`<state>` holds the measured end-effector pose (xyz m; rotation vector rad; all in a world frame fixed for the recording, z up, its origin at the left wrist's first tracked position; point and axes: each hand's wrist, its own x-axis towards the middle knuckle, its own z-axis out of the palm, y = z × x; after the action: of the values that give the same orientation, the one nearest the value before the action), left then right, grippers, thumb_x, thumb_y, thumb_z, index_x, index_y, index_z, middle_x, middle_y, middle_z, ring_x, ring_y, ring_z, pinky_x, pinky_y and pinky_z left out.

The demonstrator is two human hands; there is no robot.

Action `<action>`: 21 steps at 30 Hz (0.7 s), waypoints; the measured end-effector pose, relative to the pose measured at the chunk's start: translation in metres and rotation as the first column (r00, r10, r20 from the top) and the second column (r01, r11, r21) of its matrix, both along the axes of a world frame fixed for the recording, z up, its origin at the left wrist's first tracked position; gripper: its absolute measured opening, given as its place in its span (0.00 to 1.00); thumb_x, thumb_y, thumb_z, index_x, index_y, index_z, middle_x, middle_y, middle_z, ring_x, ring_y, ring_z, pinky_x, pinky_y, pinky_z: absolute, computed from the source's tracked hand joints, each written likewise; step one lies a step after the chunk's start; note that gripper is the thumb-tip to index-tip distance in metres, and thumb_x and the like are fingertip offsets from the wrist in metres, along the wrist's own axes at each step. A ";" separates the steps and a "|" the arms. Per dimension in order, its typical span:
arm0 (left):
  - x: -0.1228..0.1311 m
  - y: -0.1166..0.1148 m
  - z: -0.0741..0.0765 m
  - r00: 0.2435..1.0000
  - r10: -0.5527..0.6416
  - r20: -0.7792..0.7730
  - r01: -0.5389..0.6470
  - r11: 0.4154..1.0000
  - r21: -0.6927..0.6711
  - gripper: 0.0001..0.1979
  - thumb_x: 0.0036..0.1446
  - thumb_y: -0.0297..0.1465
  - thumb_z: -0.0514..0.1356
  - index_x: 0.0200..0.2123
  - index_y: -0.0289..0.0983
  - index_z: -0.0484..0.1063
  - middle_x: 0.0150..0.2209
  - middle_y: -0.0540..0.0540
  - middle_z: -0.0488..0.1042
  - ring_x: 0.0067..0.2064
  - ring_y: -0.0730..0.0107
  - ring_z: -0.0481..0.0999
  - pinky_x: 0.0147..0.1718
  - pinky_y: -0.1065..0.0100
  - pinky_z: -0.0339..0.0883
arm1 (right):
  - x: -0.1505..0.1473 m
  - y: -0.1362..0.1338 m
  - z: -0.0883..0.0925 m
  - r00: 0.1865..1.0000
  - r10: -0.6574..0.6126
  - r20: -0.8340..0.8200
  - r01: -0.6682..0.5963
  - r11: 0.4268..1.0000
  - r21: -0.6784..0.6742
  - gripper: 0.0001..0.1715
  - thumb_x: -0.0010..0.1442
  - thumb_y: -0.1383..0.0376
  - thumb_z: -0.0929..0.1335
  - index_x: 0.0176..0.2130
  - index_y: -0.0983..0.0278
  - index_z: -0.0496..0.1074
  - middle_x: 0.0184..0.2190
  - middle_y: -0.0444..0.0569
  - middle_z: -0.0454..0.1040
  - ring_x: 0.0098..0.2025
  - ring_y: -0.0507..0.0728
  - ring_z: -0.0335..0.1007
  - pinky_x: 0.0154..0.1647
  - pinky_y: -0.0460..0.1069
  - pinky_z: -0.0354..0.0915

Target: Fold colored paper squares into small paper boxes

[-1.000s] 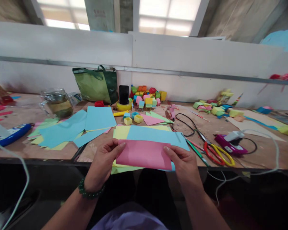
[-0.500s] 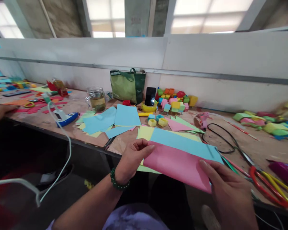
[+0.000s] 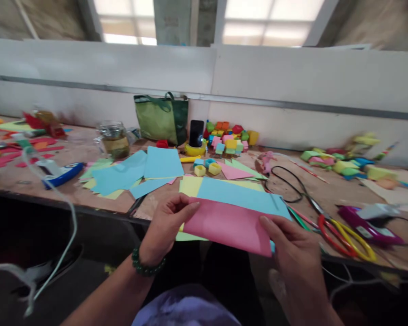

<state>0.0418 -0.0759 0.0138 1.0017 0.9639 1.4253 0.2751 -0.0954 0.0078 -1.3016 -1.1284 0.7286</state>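
Note:
A long pink sheet of paper (image 3: 227, 225) is stretched between my two hands at the table's front edge. My left hand (image 3: 168, 222), with a dark green bead bracelet on the wrist, pinches its left end between thumb and fingers. At the opposite end my right hand (image 3: 292, 244) grips the paper, thumb on top and the other fingers partly hidden. Just behind the pink sheet lies a blue sheet (image 3: 238, 195), over yellow paper (image 3: 189, 184). Light green paper (image 3: 190, 236) shows below the pink one.
Red-and-yellow-handled scissors (image 3: 347, 237) and a purple device (image 3: 370, 228) lie to the right. Small folded paper boxes (image 3: 207, 168), a phone (image 3: 196, 132), a green bag (image 3: 161, 118) and a glass jar (image 3: 114, 140) stand behind. A blue glue gun (image 3: 66, 174) with a white cord lies left.
The view has turned right, so the table's things appear shifted left and more of the purple device shows. Both hands still hold the pink paper, which looks slightly more level.

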 end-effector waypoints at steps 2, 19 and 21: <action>-0.002 0.000 -0.001 1.000 -0.009 -0.001 0.009 1.000 -0.010 0.13 0.46 0.36 0.70 0.27 0.34 0.71 0.24 0.53 0.68 0.26 0.79 0.63 0.25 0.76 0.54 | -0.003 -0.001 0.002 0.999 0.031 -0.032 -0.030 0.999 0.019 0.08 0.50 0.59 0.74 0.31 0.60 0.80 0.26 0.44 0.79 0.29 0.54 0.72 0.29 0.45 0.68; -0.003 0.004 -0.001 1.000 -0.021 0.009 0.022 0.998 -0.051 0.14 0.45 0.36 0.70 0.26 0.34 0.71 0.24 0.52 0.70 0.25 0.80 0.64 0.22 0.79 0.57 | -0.007 0.001 0.009 0.980 0.181 -0.076 -0.179 0.983 0.040 0.06 0.54 0.60 0.72 0.30 0.60 0.80 0.25 0.43 0.77 0.27 0.50 0.67 0.28 0.43 0.63; -0.004 0.004 -0.002 1.000 -0.022 0.020 0.023 0.997 -0.069 0.14 0.44 0.36 0.71 0.26 0.33 0.71 0.24 0.52 0.70 0.25 0.80 0.64 0.22 0.79 0.57 | -0.007 0.000 0.009 0.983 0.169 -0.069 -0.166 0.985 0.035 0.07 0.53 0.60 0.73 0.30 0.61 0.79 0.25 0.43 0.77 0.27 0.50 0.67 0.27 0.43 0.63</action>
<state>0.0382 -0.0721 0.0122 0.9438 0.9788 1.3719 0.2686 -0.0953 0.0167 -1.1560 -1.1957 0.8728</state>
